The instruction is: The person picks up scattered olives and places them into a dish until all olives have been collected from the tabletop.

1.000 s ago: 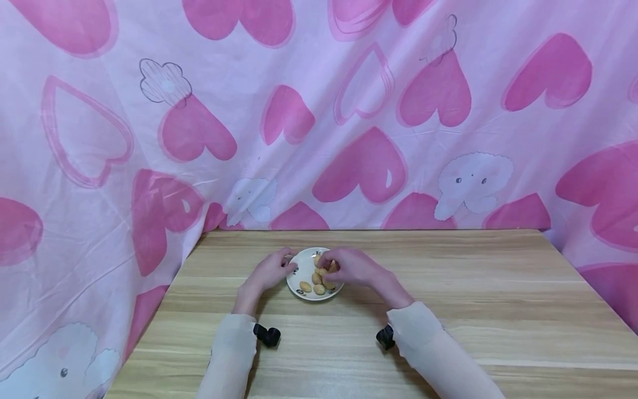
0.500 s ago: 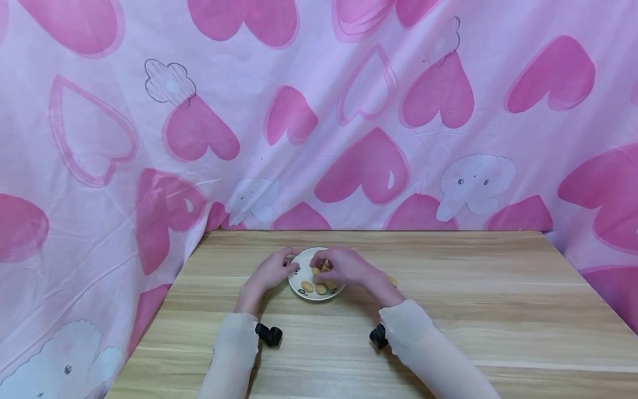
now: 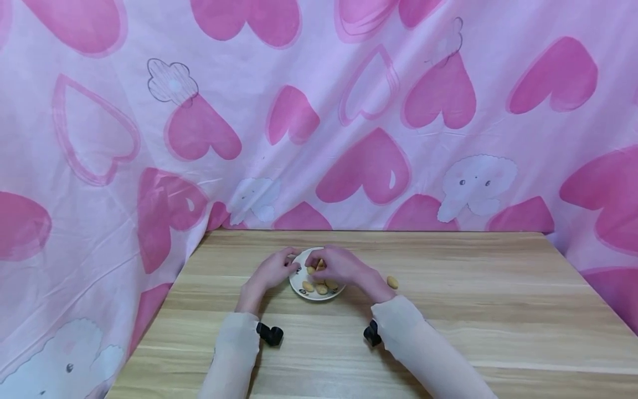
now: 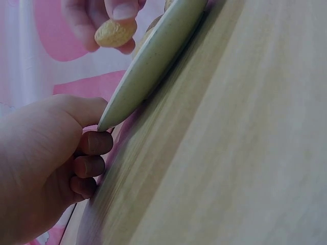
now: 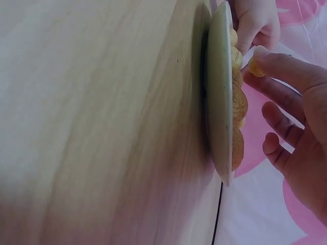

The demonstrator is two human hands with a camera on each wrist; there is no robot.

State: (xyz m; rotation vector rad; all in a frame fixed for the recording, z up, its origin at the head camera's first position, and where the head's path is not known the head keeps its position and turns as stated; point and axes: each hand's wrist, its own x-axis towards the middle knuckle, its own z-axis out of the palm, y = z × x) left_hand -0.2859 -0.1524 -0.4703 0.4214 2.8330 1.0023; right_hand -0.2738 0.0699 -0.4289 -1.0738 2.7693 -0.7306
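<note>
A white plate (image 3: 301,281) with small dark motifs lies on the table, bearing several tan, oval nuts (image 3: 321,289). My left hand (image 3: 269,271) holds its left rim, thumb on the upper side and fingers curled at the underside, as the left wrist view shows. Over the plate, my right hand (image 3: 341,266) pinches one wrinkled tan nut (image 4: 115,33) between thumb and fingers, held above the plate surface. In the right wrist view the other fingers of that hand are loosely bent. Part of the nut pile is hidden beneath the right hand in the head view.
One loose nut (image 3: 392,282) lies on the wooden table (image 3: 473,310) beside the right wrist. A pink heart-patterned cloth (image 3: 359,166) hangs behind the table and along its left side. Black wrist cameras (image 3: 271,334) sit on both sleeves.
My right hand has shifted left over the plate, and its forearm has moved left too. The loose nut by the right wrist has come into view. The left hand stays on the rim.
</note>
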